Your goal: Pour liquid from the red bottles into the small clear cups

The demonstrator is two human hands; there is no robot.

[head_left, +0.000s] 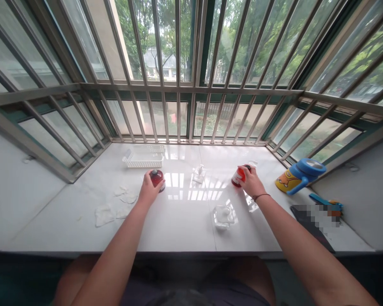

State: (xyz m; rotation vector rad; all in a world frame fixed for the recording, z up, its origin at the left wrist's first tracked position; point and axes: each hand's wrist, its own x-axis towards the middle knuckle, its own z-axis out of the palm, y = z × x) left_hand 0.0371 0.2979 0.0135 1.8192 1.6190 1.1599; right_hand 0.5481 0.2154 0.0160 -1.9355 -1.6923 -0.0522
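Observation:
My left hand (147, 190) is closed around a small dark-red bottle (157, 177) with a black top, at the left middle of the white counter. To the right, my right hand (251, 182) grips a bright-red bottle (238, 177) with a pale label; its dark cap shows between my fingers. Between the two hands stands a small clear bottle (199, 173). Nearer to me is a square clear glass container (223, 216) with something whitish in or on it. Thin white pads (104, 215) lie flat to the left of my left forearm.
A white perforated basket (143, 157) sits at the back left, before the barred window. On the right, a blue-and-yellow cup (298, 176) lies tilted. Near it are a dark flat object (309, 225), partly blurred out, and a blue strap-like item (322, 200).

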